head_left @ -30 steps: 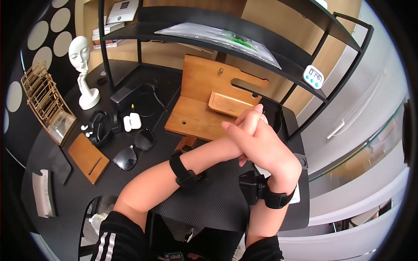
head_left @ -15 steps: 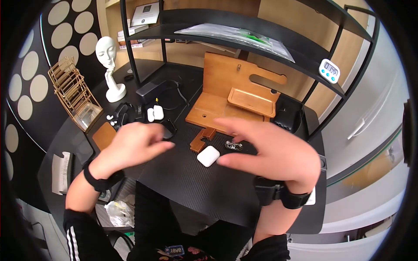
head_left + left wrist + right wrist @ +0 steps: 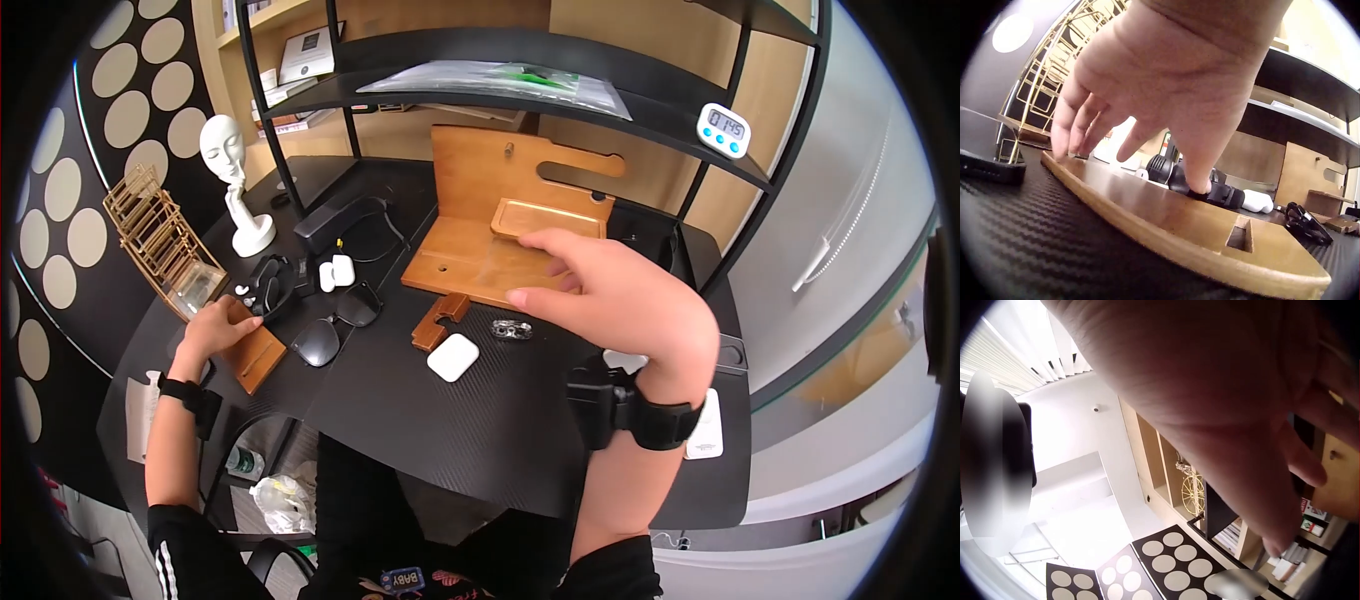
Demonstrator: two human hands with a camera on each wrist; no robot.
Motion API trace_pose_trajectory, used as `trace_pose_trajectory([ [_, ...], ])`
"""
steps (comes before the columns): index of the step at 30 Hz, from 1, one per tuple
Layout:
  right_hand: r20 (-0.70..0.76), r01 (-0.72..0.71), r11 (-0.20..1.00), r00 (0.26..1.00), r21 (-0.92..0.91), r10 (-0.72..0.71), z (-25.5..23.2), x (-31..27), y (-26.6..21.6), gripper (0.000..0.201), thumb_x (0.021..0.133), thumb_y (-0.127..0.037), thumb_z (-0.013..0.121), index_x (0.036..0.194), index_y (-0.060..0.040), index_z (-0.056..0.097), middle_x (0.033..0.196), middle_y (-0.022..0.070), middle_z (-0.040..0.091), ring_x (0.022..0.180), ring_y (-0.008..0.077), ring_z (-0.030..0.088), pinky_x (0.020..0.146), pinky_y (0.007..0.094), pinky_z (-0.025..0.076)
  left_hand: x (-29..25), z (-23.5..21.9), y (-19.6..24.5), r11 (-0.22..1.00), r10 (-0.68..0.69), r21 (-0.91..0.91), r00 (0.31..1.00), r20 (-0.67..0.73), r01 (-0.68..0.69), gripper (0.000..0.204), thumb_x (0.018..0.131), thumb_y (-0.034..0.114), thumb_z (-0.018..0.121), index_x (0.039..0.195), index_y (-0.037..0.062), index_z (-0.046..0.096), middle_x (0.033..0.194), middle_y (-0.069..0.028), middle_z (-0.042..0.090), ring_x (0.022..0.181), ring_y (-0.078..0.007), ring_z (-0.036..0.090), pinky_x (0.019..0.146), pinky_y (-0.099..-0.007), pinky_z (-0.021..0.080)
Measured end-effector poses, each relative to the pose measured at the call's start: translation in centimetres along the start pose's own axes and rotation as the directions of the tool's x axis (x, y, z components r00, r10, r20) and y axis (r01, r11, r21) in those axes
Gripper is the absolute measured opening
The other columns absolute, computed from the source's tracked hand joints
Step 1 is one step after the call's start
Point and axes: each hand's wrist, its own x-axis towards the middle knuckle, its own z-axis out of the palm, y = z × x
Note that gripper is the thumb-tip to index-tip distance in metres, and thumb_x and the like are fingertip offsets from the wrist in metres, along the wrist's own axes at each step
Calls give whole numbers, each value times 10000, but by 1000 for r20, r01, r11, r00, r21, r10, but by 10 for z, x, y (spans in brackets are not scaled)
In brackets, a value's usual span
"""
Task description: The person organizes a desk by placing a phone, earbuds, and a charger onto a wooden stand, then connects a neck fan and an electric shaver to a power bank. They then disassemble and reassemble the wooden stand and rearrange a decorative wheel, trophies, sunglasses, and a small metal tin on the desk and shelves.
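My left hand (image 3: 215, 328) is at the flat wooden board with a slot (image 3: 258, 358), which lies on the left of the black table. In the left wrist view its fingers spread over the board (image 3: 1166, 215), fingertips right at its edges. Above the front of the wooden stand (image 3: 470, 262), my right hand (image 3: 630, 300) hovers with thumb and fingers apart, nothing between them. The stand carries a small wooden tray (image 3: 530, 218). In front of it lie a small notched wooden piece (image 3: 438, 322), a white earbud case (image 3: 454, 358) and a silver metal-link item (image 3: 512, 330).
Sunglasses (image 3: 318, 342) lie right of the board, with black headphones (image 3: 270, 287) and a black strapped case (image 3: 330, 225) behind. A white face figurine (image 3: 250, 236) and gold wire rack (image 3: 165, 240) stand left. A black shelf (image 3: 660, 135) with a timer (image 3: 723, 131) rises behind.
My hands were clasped together, then came apart. The left hand has moved left onto the slotted board; the right hand has lifted slightly toward the stand. The head view has shifted.
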Motion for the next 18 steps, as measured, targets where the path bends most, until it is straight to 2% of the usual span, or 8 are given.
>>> trace_pose_trajectory([
  [1, -11, 37, 999, 999, -30, -38, 4, 3, 4, 575, 834, -374, 643, 1256, -9, 503, 1011, 205, 633, 946, 293, 617, 820, 340, 489, 3, 0, 1, 1000, 6, -4, 1000, 2, -6, 749, 723, 593, 651, 1186, 13, 550, 1068, -225, 623, 1028, -341, 594, 884, -394, 465],
  [3, 40, 23, 995, 999, -98, -19, 17, 17, 2, 561, 824, -387, 633, 1204, 12, 528, 1054, 215, 622, 995, 322, 600, 851, 362, 476, 10, 4, -4, 1000, 2, -1, 994, 109, -2, 785, 702, 604, 661, 1189, -1, 545, 1092, -235, 613, 1052, -346, 584, 895, -390, 460],
  [6, 121, 9, 983, 993, -186, 14, 51, 44, -11, 451, 795, -347, 649, 1058, 15, 593, 1015, 222, 604, 970, 347, 587, 844, 393, 470, 19, 13, -20, 997, 44, -65, 997, 60, -41, 798, 681, 573, 691, 1197, -16, 537, 1079, -239, 618, 1054, -360, 583, 904, -388, 456],
  [7, 15, 39, 981, 999, -190, -37, 71, 51, -12, 395, 764, -298, 686, 1019, -6, 611, 971, 204, 582, 909, 351, 596, 815, 399, 479, 21, 14, -22, 995, 69, -77, 996, 56, -64, 795, 679, 556, 703, 1199, -21, 534, 1077, -240, 618, 1056, -362, 581, 908, -388, 454],
  [9, -61, 56, 981, 996, -187, -69, 93, 66, -20, 374, 720, -234, 724, 1012, -25, 621, 935, 184, 567, 910, 324, 602, 774, 399, 503, 24, 14, -23, 993, 53, -105, 997, 57, -47, 773, 670, 505, 735, 1199, -21, 533, 1098, -235, 611, 1077, -359, 570, 921, -385, 446],
  [12, -9, 49, 973, 999, -227, -52, 115, 76, -17, 365, 736, -259, 719, 1020, -47, 631, 959, 181, 576, 914, 318, 607, 772, 401, 511, 29, 20, -32, 984, 78, -164, 996, 51, -69, 753, 662, 464, 759, 1197, -16, 535, 1113, -228, 607, 1095, -355, 560, 926, -383, 442],
  [14, 104, -52, 955, 991, -293, 85, 127, 78, -12, 380, 760, -315, 707, 1029, -57, 635, 1036, 174, 567, 915, 312, 617, 789, 398, 511, 28, 20, -32, 981, 62, -187, 997, 41, -53, 741, 651, 433, 777, 1194, -12, 538, 1108, -220, 612, 1096, -349, 561, 929, -382, 441],
  [18, 241, -132, 937, 946, -324, 216, 137, 78, -11, 462, 771, -414, 688, 1042, -43, 636, 1142, 180, 515, 953, 298, 618, 800, 376, 507, 31, 23, -43, 956, 68, -290, 997, 43, -53, 785, 647, 434, 787, 1232, -9, 509, 1130, -211, 606, 1105, -332, 561, 935, -366, 437],
])
